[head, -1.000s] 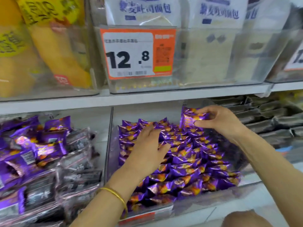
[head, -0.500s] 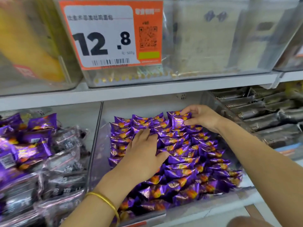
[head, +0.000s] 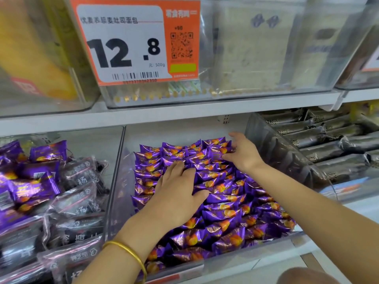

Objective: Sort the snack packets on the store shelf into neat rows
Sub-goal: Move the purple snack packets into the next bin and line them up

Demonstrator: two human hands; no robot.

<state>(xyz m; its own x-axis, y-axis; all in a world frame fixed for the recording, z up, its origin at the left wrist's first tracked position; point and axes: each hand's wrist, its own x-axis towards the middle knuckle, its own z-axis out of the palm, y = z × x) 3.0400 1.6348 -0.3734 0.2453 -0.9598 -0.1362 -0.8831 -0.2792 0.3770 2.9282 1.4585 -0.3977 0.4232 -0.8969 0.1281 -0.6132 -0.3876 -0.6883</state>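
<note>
Several purple snack packets with orange prints lie in overlapping rows inside a clear plastic bin on the lower shelf. My left hand lies flat on the left-middle rows, fingers straight and pointing to the back. My right hand is at the bin's back right corner, fingers spread and touching the rearmost packets, with nothing held in it.
The left bin holds a loose mix of purple packets and dark clear-wrapped ones. Dark grey packets fill the right bin. The white shelf above carries bread bins and an orange 12.8 price tag.
My right hand put the purple packet it pinched down into the back row and now spreads over it. The camera moved closer to the bin. My left hand stayed flat on the rows.
</note>
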